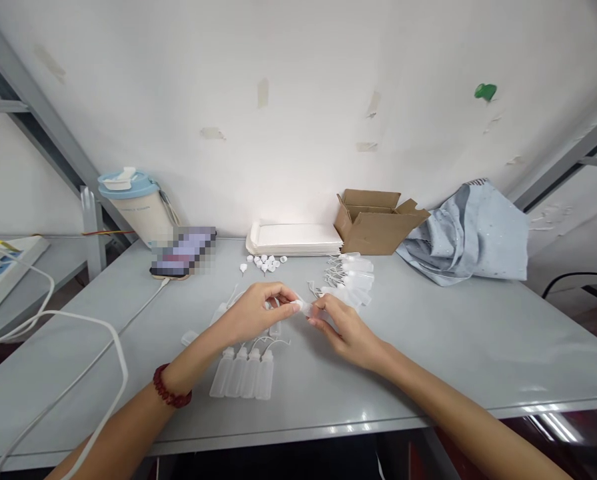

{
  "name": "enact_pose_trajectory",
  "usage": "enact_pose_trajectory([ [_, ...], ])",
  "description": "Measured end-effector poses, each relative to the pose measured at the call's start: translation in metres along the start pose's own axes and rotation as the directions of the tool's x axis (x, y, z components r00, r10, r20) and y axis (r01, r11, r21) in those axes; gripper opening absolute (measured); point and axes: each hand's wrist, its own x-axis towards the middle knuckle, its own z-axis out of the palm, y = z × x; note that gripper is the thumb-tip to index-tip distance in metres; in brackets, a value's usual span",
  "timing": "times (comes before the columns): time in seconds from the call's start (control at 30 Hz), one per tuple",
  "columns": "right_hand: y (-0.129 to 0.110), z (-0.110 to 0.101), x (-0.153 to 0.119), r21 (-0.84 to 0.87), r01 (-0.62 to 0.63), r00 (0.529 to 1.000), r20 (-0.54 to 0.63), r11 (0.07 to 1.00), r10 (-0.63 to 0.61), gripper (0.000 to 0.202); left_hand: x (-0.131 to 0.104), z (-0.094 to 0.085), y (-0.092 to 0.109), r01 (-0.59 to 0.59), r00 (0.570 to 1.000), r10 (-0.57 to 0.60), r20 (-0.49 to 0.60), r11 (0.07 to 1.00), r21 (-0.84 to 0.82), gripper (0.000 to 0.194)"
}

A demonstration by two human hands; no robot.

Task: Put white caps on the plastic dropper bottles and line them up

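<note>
Between my two hands, over the middle of the table, is a small translucent bottle [306, 307]. My left hand [258, 310] pinches its white top end, and my right hand [346, 331] grips the other end. Several translucent bottles [242, 375] with thin white tubes lie in a row below my left hand. More lie partly hidden behind that hand. Beyond my right hand is a pile of similar bottles [351, 280] with tubes. Small white caps [267, 263] are grouped on the table behind my left hand.
Along the wall stand a cup with a blue lid [137, 203], a stack of white trays [296, 239], an open cardboard box [378, 230] and a grey-blue cloth [471, 237]. A phone [183, 252] with a white cable [123, 327] lies at the left of the grey table [458, 340].
</note>
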Motion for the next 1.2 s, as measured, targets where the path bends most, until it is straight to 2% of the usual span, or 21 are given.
enact_pose_trajectory([
  [0.1, 0.001, 0.001, -0.002, -0.043, 0.045, 0.999, 0.012, 0.998, -0.045, 0.008, -0.001, 0.001, 0.0, -0.002, 1.0, 0.002, 0.017, 1.0, 0.0, 0.021],
  [0.2, 0.0, 0.0, -0.002, 0.003, -0.017, 1.0, 0.024, 1.0, 0.017, 0.007, -0.002, 0.002, -0.001, -0.023, 1.0, 0.022, 0.022, 0.999, 0.039, 0.02],
  [0.33, -0.005, -0.004, 0.0, 0.242, -0.205, 0.979, 0.055, 0.948, 0.197, 0.006, -0.002, 0.007, -0.005, -0.141, 0.988, 0.148, -0.033, 0.978, 0.156, 0.014],
  [0.4, -0.007, -0.007, 0.002, 0.358, -0.282, 0.959, 0.081, 0.89, 0.271, 0.01, -0.001, 0.011, -0.007, -0.237, 0.962, 0.256, -0.091, 0.955, 0.175, 0.014],
  [0.47, -0.008, -0.009, 0.004, 0.438, -0.327, 0.943, 0.1, 0.837, 0.316, 0.014, -0.001, 0.015, -0.007, -0.286, 0.938, 0.311, -0.151, 0.944, 0.165, 0.015],
  [0.53, -0.008, -0.01, 0.005, 0.486, -0.343, 0.937, 0.113, 0.804, 0.332, 0.016, -0.001, 0.017, -0.004, -0.24, 0.949, 0.26, -0.181, 0.963, 0.126, 0.016],
  [0.6, -0.009, -0.01, 0.004, 0.5, -0.334, 0.94, 0.109, 0.799, 0.325, 0.017, -0.001, 0.017, -0.001, -0.142, 0.973, 0.151, -0.175, 0.988, 0.064, 0.018],
  [0.7, -0.009, -0.009, 0.003, 0.469, -0.309, 0.948, 0.085, 0.827, 0.306, 0.017, -0.001, 0.016, 0.001, -0.021, 0.991, 0.022, -0.134, 1.0, 0.003, 0.028],
  [0.8, -0.009, -0.008, 0.002, 0.447, -0.311, 0.949, 0.091, 0.839, 0.303, 0.017, -0.001, 0.016, 0.001, 0.04, 0.996, -0.04, -0.076, 0.999, -0.005, 0.038],
  [0.9, -0.007, -0.009, 0.003, 0.478, -0.334, 0.942, 0.129, 0.813, 0.311, 0.018, -0.001, 0.016, 0.0, -0.021, 0.999, 0.022, -0.05, 0.999, 0.027, 0.03],
  [1.0, -0.004, -0.01, 0.004, 0.574, -0.362, 0.931, 0.192, 0.735, 0.309, 0.02, -0.002, 0.016, -0.002, -0.129, 0.988, 0.136, -0.076, 0.988, 0.084, 0.019],
  [1.1, -0.001, -0.01, 0.005, 0.659, -0.373, 0.927, 0.24, 0.653, 0.288, 0.021, -0.003, 0.016, -0.004, -0.188, 0.976, 0.199, -0.086, 0.975, 0.117, 0.02],
  [1.2, 0.0, -0.011, 0.006, 0.697, -0.389, 0.921, 0.269, 0.602, 0.283, 0.024, -0.004, 0.016, -0.004, -0.196, 0.975, 0.207, -0.079, 0.972, 0.128, 0.021],
])
